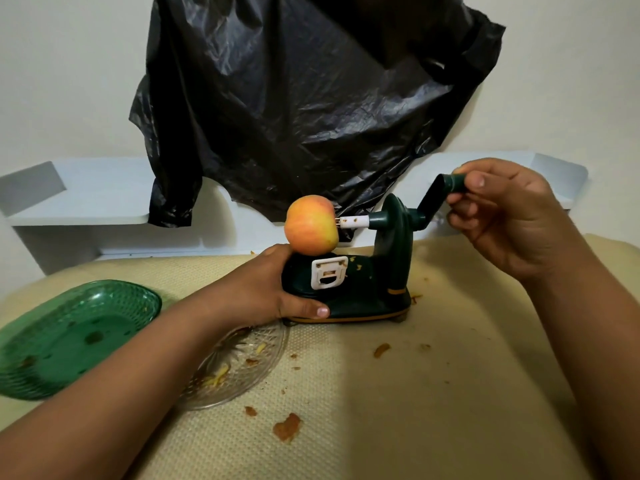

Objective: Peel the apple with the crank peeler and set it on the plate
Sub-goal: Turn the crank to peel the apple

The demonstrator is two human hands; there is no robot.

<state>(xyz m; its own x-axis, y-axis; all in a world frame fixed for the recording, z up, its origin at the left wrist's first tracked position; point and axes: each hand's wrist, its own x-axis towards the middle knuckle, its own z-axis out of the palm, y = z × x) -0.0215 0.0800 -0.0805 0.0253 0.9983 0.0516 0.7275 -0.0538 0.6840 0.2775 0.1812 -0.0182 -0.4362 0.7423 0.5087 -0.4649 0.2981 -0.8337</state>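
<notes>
A yellow-red apple (311,224), its skin whole on the side I see, is stuck on the white prong of a dark green crank peeler (367,289) standing on the cream mat. My left hand (266,291) grips the left end of the peeler's base, thumb along its front edge. My right hand (502,213) pinches the green crank handle (453,183), which points up and to the right. A clear glass plate (249,362) with peel scraps lies just in front of the peeler, partly under my left forearm.
A green glass dish (69,337) sits at the left on the cream mat (398,393), which carries brown peel bits. A black plastic bag (311,98) hangs on the wall behind. White shelves (86,202) run along the back.
</notes>
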